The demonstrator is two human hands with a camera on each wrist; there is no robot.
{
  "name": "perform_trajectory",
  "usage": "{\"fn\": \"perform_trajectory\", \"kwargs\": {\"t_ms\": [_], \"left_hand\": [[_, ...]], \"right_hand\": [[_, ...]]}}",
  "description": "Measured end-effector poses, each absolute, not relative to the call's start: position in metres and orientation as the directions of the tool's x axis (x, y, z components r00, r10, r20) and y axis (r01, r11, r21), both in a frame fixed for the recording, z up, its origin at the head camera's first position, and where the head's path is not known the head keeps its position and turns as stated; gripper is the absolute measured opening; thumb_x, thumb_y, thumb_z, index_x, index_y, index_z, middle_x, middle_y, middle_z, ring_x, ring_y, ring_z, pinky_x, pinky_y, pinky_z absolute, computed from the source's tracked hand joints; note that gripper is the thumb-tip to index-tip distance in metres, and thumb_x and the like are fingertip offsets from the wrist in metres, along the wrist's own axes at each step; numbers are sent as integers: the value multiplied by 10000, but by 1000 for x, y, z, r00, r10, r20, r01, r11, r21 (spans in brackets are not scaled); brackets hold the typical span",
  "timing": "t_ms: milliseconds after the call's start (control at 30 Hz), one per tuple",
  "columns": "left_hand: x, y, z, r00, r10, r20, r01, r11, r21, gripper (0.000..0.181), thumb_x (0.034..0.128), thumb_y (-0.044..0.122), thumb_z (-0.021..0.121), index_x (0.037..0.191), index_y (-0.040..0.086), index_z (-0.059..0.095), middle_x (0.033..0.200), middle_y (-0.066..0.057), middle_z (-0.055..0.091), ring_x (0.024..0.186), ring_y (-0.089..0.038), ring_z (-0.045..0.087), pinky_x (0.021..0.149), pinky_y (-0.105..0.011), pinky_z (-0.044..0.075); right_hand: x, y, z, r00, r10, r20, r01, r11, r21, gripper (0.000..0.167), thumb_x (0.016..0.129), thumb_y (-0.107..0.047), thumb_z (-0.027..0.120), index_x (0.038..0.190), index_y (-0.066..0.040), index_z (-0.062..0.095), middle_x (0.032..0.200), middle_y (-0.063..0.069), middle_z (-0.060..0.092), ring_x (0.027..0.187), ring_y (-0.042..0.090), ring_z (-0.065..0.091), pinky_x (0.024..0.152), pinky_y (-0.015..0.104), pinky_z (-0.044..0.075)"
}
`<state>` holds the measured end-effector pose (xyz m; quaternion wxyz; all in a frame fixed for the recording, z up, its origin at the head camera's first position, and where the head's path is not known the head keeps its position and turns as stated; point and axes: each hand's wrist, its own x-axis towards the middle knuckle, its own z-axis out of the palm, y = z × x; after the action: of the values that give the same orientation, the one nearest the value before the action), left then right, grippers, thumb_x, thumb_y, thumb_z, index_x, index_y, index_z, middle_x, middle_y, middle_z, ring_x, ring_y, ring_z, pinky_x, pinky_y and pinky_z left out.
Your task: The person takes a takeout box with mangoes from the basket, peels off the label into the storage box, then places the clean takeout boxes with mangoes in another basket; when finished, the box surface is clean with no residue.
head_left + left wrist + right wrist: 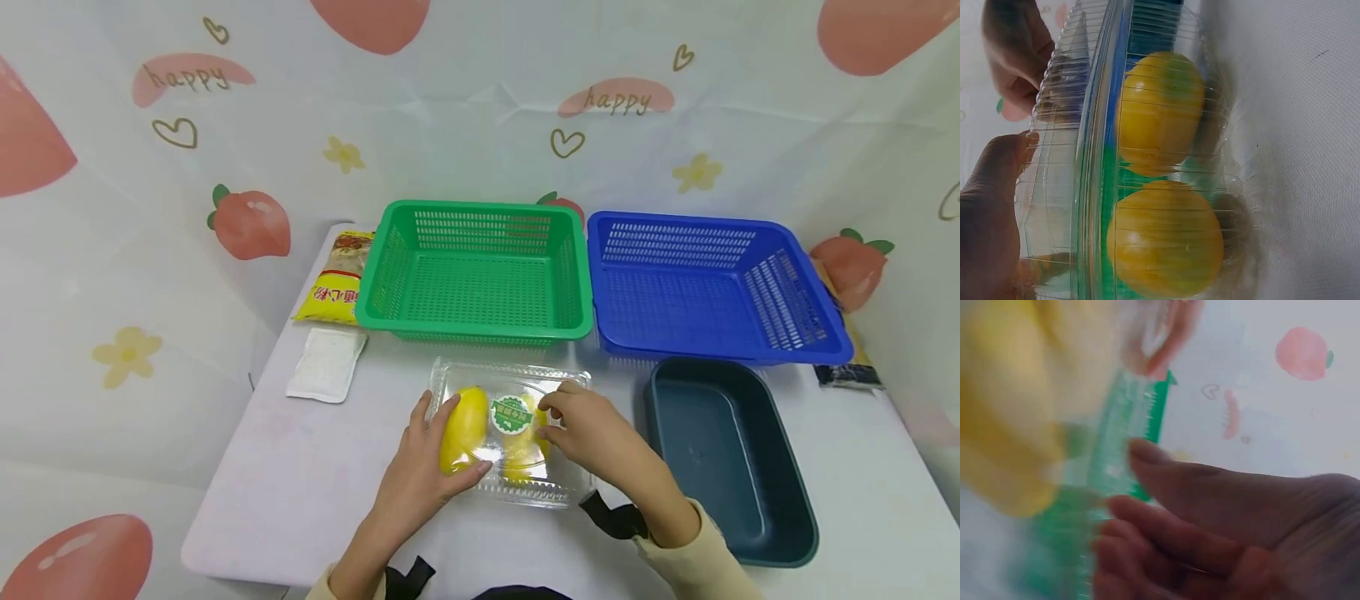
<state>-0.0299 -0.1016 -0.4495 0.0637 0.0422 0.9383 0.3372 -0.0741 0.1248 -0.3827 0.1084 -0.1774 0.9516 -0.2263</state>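
A clear plastic clamshell box (551,492) lies on the table with its lid down, a round green-and-white sticker (512,415) on top. Two yellow mangoes (1166,240) show through its ribbed side in the left wrist view. My left hand (423,462) rests on the lid's left part, thumb and fingers spread above the left mango (463,432). Over the lid's right part is my right hand (588,425), its fingers bent close to the sticker. A gap shows between right thumb and forefinger in the right wrist view, which is blurred; nothing is seen between them.
Behind the box stand a green basket (472,333) and a blue basket (720,354). A dark teal tub (712,458) is at the right. To the left lie a yellow food bag (333,287) and a white packet (326,365). Another packet (851,375) is partly hidden behind the blue basket.
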Motion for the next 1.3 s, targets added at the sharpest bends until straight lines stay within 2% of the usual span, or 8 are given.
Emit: {"fn": "perform_trajectory", "kwargs": {"t_ms": [133,233,700,1000,1300], "left_hand": [[-30,-102,-449,-990,117,-80,39,769,638,923,724,650,699,1464,217,358,1542,-221,194,1201,-439,481,742,-530,516],[-30,-102,-449,-990,115,-78,38,766,642,919,722,648,702,1460,216,367,1542,-219,196,1204,-443,480,744,-537,515],[-29,-100,-448,-990,116,-80,38,766,642,899,728,635,707,1453,215,380,1549,-205,195,1197,-424,487,734,-517,518],[-29,-99,-448,-990,111,-86,30,766,642,898,727,613,720,1457,217,378,1550,-207,192,1191,-433,487,723,-522,517],[-29,-99,-447,-990,111,-82,34,772,635,900,731,639,699,1457,215,378,1549,-206,195,1195,-433,489,737,-524,519]], "right_hand": [[-65,119,-392,-954,-287,-90,-197,823,-533,170,790,-115,773,933,-46,713,780,-10,585,705,120,546,641,262,467],[-61,116,-397,-971,-232,-51,-169,825,-540,161,779,-94,778,920,-43,721,753,-12,576,669,98,539,605,245,458],[-51,107,-411,-987,-143,68,-158,841,-518,107,786,-76,768,871,-46,712,725,-16,557,634,82,487,572,234,429],[-47,100,-414,-999,-19,46,-41,828,-559,121,797,-119,770,868,-44,707,716,0,559,628,99,495,559,234,409],[-53,96,-408,-997,42,-69,74,823,-563,140,838,-188,732,847,-62,671,713,12,541,595,126,467,533,260,382]]}}
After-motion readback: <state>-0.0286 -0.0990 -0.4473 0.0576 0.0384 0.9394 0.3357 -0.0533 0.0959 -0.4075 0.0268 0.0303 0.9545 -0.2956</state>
